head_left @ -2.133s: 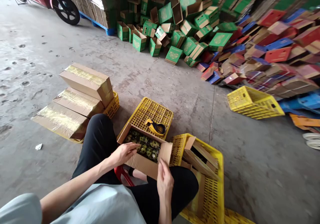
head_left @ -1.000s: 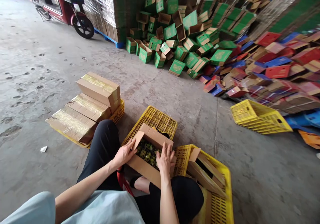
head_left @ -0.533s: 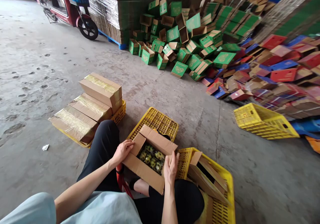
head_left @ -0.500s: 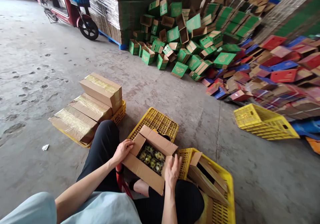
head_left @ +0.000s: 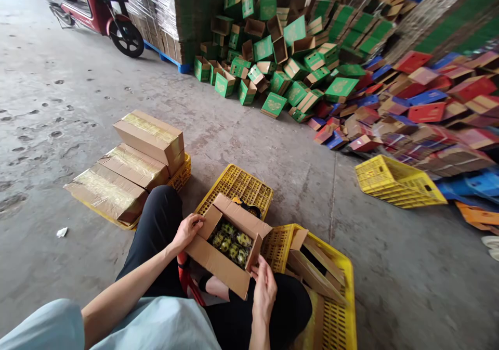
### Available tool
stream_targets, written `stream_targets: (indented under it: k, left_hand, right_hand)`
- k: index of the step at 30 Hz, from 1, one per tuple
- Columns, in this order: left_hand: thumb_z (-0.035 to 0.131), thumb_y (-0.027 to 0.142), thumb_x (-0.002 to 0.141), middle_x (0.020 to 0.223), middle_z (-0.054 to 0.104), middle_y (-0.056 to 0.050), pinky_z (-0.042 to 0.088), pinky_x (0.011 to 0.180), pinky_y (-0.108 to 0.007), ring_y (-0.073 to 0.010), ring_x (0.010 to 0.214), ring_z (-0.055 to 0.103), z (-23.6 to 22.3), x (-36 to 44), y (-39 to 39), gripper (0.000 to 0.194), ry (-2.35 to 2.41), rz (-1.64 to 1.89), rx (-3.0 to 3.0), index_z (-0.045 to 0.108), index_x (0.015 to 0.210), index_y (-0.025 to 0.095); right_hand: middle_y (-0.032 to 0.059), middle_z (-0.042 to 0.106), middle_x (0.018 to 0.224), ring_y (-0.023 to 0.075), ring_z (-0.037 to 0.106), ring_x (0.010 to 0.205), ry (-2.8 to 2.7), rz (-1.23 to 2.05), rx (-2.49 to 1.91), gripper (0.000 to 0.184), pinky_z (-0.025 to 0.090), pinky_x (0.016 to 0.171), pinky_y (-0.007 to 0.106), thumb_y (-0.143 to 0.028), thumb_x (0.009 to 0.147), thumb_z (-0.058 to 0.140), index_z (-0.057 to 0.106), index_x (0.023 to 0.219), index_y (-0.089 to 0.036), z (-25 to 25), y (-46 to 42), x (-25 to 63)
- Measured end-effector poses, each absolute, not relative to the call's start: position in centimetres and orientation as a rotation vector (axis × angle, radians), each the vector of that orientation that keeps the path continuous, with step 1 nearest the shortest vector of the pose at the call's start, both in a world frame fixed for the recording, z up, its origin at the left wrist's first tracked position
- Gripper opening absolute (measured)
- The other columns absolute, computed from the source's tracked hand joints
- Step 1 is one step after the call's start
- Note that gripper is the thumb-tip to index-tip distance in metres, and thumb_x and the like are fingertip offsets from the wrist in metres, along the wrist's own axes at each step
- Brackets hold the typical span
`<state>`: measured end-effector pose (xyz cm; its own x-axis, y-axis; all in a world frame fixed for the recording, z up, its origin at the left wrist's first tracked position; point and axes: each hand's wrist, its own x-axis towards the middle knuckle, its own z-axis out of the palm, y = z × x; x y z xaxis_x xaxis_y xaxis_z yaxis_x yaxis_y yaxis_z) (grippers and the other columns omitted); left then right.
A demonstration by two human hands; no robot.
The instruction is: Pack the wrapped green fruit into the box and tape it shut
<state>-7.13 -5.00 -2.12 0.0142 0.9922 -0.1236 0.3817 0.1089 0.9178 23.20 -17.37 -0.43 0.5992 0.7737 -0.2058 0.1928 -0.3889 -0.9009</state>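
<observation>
An open cardboard box (head_left: 218, 261) rests by my lap, its flaps spread. Inside sit several green, dark-speckled round items (head_left: 233, 242) in clear wrap; I cannot tell their exact kind. My left hand (head_left: 189, 231) grips the box's left flap, thumb and fingers closed on its edge. At the other end, my right hand (head_left: 265, 286) has its curled fingers on the raised right flap. Just behind the box, a black and orange object (head_left: 252, 209) lies on a yellow crate (head_left: 237, 179), partly hidden by the back flap. A red object (head_left: 187, 282) shows below my left forearm.
Taped cartons (head_left: 132, 165) fill a yellow crate at left. To my right, another yellow crate (head_left: 349, 287) holds open cardboard boxes. A further crate (head_left: 397, 183) lies near heaps of green boxes (head_left: 274, 104) and red boxes (head_left: 427, 112). A red scooter (head_left: 97, 14) stands far left.
My right hand has moved down and slightly left, from behind the right flap to its lower edge. That flap now stands more upright. The left hand keeps its hold; the view has shifted slightly.
</observation>
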Motion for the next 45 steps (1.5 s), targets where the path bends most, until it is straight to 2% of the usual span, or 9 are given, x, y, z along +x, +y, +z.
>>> stream_targets:
  k: [4,11,16,19,24,29,36,40,45]
  left_hand:
    - [0.059,0.030,0.087,0.108,0.075,-0.009,0.055,0.092,-0.035,-0.0244,0.100,0.072,-2.2,-7.2,-5.1,0.023,1.501,0.897,1.404,0.077,0.098,0.020]
    - [0.060,0.032,0.085,0.109,0.076,-0.008,0.056,0.092,-0.036,-0.0250,0.101,0.072,-1.9,-7.1,-5.1,0.025,1.519,0.905,1.373,0.078,0.097,0.021]
    - [0.061,0.034,0.083,0.108,0.077,-0.009,0.056,0.091,-0.036,-0.0253,0.099,0.072,-1.5,-7.1,-4.9,0.027,1.508,0.904,1.353,0.079,0.096,0.020]
    - [0.065,0.038,0.081,0.105,0.078,-0.009,0.056,0.091,-0.037,-0.0260,0.096,0.073,-1.1,-7.3,-4.7,0.029,1.505,0.868,1.307,0.080,0.095,0.018]
    - [0.067,0.066,0.081,0.094,0.078,-0.012,0.061,0.074,-0.036,-0.0300,0.094,0.074,0.1,-8.1,-4.1,0.060,1.410,0.729,0.939,0.080,0.103,0.012]
    - [0.061,0.079,0.083,0.116,0.075,-0.020,0.064,0.066,-0.037,-0.0392,0.122,0.065,1.1,-8.6,-3.9,0.071,1.294,0.760,0.699,0.081,0.100,0.013]
    - [0.078,0.057,0.075,0.095,0.077,-0.010,0.061,0.074,-0.036,-0.0274,0.089,0.073,-0.6,-7.5,-4.8,0.055,1.410,0.770,1.022,0.076,0.110,0.013]
    - [0.069,0.037,0.082,0.107,0.077,-0.011,0.057,0.094,-0.041,-0.0274,0.101,0.073,-2.4,-6.8,-5.6,0.037,1.547,0.874,1.262,0.074,0.112,0.016]
    - [0.065,0.028,0.084,0.136,0.070,-0.011,0.055,0.104,-0.041,-0.0258,0.118,0.070,-3.8,-6.7,-6.0,0.066,1.473,0.935,1.238,0.053,0.149,0.021]
  right_hand:
    - [0.0172,0.075,0.126,0.0319,0.071,0.116,-1.291,0.519,-1.991,0.047,0.056,0.104,0.046,-0.041,0.091,0.047,0.079,0.115,-0.016,-1.1,-17.7,22.7]
    - [0.0076,0.053,0.158,0.0245,0.052,0.145,-1.561,0.669,-1.941,0.063,0.045,0.121,0.044,-0.017,0.086,0.040,0.065,0.143,-0.021,-0.6,-19.7,25.0]
    - [0.0017,0.032,0.172,0.0238,0.036,0.156,-1.649,0.884,-1.903,0.069,0.034,0.128,0.043,-0.022,0.088,0.049,0.048,0.157,-0.029,0.4,-20.3,26.0]
    - [0.0036,0.032,0.172,0.0266,0.037,0.155,-1.608,0.980,-1.870,0.069,0.040,0.124,0.043,-0.028,0.088,0.057,0.049,0.157,-0.030,0.7,-20.2,26.3]
    - [0.0128,0.051,0.159,0.0332,0.060,0.137,-1.321,1.070,-1.810,0.056,0.064,0.097,0.041,-0.053,0.088,0.069,0.071,0.135,-0.025,0.5,-19.3,26.7]
    - [0.0199,0.072,0.130,0.0350,0.074,0.114,-1.147,0.967,-1.859,0.060,0.064,0.094,0.042,-0.071,0.081,0.068,0.082,0.100,-0.016,-0.6,-18.0,26.7]
    - [0.0190,0.078,0.102,0.0322,0.076,0.088,-1.036,0.694,-1.992,0.074,0.063,0.084,0.043,-0.082,0.073,0.064,0.075,0.102,-0.014,-2.6,-16.7,25.0]
    - [0.0245,0.069,0.128,0.0299,0.074,0.091,-1.023,0.578,-1.999,0.082,0.062,0.083,0.042,-0.076,0.076,0.063,0.064,0.129,-0.012,-3.0,-16.3,24.5]
    - [0.0253,0.055,0.152,0.0370,0.065,0.124,-1.098,0.732,-1.959,0.093,0.062,0.088,0.045,-0.064,0.074,0.068,0.050,0.149,-0.013,-3.3,-15.2,25.5]
